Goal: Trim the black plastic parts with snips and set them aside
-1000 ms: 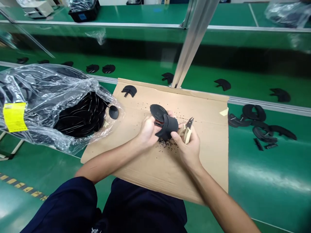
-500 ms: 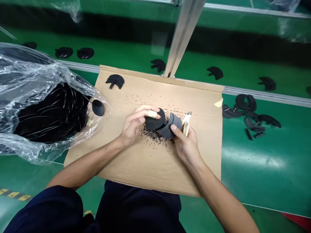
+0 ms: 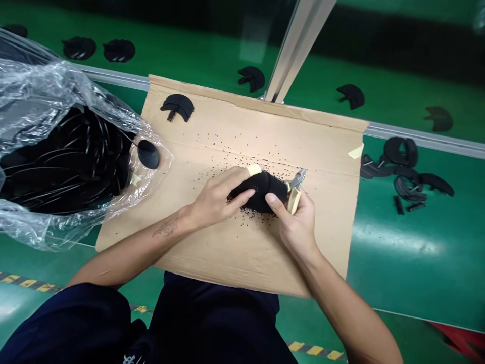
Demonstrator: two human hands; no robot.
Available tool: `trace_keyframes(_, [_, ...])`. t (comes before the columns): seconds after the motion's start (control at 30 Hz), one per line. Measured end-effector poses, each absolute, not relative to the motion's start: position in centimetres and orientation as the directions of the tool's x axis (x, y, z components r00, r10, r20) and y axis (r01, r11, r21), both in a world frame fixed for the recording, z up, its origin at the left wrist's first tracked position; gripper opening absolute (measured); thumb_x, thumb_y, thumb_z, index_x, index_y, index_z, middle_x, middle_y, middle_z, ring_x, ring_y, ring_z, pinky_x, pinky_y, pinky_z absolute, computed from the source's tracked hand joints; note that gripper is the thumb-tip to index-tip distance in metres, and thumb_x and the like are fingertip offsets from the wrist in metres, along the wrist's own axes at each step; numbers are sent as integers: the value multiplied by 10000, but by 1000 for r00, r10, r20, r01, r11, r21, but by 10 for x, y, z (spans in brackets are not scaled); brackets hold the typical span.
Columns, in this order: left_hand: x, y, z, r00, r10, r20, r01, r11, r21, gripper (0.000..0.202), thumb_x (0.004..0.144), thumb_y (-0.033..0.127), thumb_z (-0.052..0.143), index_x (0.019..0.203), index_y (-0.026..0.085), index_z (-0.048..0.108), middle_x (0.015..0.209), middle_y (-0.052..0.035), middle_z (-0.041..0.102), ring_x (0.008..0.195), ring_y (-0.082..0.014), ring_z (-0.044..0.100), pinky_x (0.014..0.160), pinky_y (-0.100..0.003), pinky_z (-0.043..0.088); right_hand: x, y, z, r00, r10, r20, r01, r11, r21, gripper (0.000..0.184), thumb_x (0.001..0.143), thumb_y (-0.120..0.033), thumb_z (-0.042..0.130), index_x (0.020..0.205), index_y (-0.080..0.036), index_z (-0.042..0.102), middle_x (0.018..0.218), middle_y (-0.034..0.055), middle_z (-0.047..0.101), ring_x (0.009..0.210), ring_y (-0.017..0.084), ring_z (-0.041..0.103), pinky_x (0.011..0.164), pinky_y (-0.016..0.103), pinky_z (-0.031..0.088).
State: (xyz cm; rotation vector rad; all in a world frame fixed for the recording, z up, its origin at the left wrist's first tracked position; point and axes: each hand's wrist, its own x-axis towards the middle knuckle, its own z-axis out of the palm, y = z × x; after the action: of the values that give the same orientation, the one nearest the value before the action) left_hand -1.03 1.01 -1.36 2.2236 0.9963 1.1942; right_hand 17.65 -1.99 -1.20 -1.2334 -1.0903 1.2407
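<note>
My left hand (image 3: 217, 197) is closed over a black rubber part (image 3: 261, 191) and presses it down on the cardboard sheet (image 3: 235, 247). My right hand (image 3: 299, 222) grips small cutters (image 3: 294, 189) with cream handles, and its thumb rests on the same black part. Black trimmings (image 3: 250, 215) are scattered under and around the part. One finger of the left hand has tape around its tip.
A clear plastic bag (image 3: 56, 146) full of black parts lies at the left. One black part (image 3: 177, 106) sits at the cardboard's far edge. More black parts (image 3: 405, 172) lie at the right and on the green belt (image 3: 212, 55). A metal post (image 3: 299, 40) rises behind.
Both hands have closed in on the black part, which now looks folded together and lower on the cardboard. The camera has tilted down and nearer.
</note>
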Motion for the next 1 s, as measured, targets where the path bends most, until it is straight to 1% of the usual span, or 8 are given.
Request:
trace_keyframes(0.13, [-6,5,-11,335,762,555,478,-644,597,363,980,242,616,1332,153,614,1150,-91,754,1030,-165,724,919,-302,635,174,-21,-9,66,998,0,7,0,-1000,263,829,-395,791,963,-225,644,985,22,732,901,184,686,841,346,585])
trace_keyframes(0.27, [-3,1,-10,307,761,572,514,-638,573,358,965,247,650,1312,162,630,1143,-83,766,1017,-166,737,908,-296,639,173,-22,-6,73,997,24,61,19,-998,283,833,-407,785,997,-225,643,956,24,723,872,187,679,795,345,594])
trace_keyframes(0.37, [-2,0,-12,299,798,523,410,-602,686,364,970,221,632,1327,158,618,1183,-92,753,1080,-171,724,960,-312,621,174,-22,-5,64,998,19,75,14,-997,275,834,-401,783,999,-224,651,945,22,719,855,187,672,780,348,595])
trace_keyframes(0.53, [1,2,-19,237,916,322,149,-362,920,407,968,294,648,1357,194,581,1313,-100,695,1172,-182,698,992,-310,598,172,-21,-5,40,999,24,75,21,-997,252,834,-376,784,1004,-230,667,944,12,721,848,182,669,779,341,586])
trace_keyframes(0.67, [-3,8,-18,278,932,235,55,-259,964,318,948,391,673,1157,151,672,1050,-63,776,914,-132,750,779,-210,617,177,-20,-2,11,998,70,145,67,-987,243,836,-366,783,999,-235,659,936,3,720,853,181,680,765,327,583])
trace_keyframes(0.77, [-9,9,-14,286,916,281,215,-348,913,276,939,391,685,1043,138,715,913,-44,783,789,-118,737,700,-200,600,185,-18,1,-2,985,171,280,165,-946,226,834,-321,788,991,-232,651,931,7,722,820,172,679,727,316,575])
trace_keyframes(0.93, [-11,5,-15,395,720,571,450,-693,563,202,940,303,696,1091,172,724,932,-41,800,771,-124,738,734,-246,602,195,-16,3,-173,875,453,452,479,-753,200,849,-157,736,1014,-232,653,971,37,740,875,189,704,776,347,578])
trace_keyframes(1.0, [-11,5,-15,394,711,583,454,-702,549,239,939,313,697,1138,181,710,930,-41,799,769,-126,730,726,-258,597,195,-16,2,-234,838,492,467,541,-699,193,856,-107,698,993,-237,658,910,27,735,820,181,706,733,335,579])
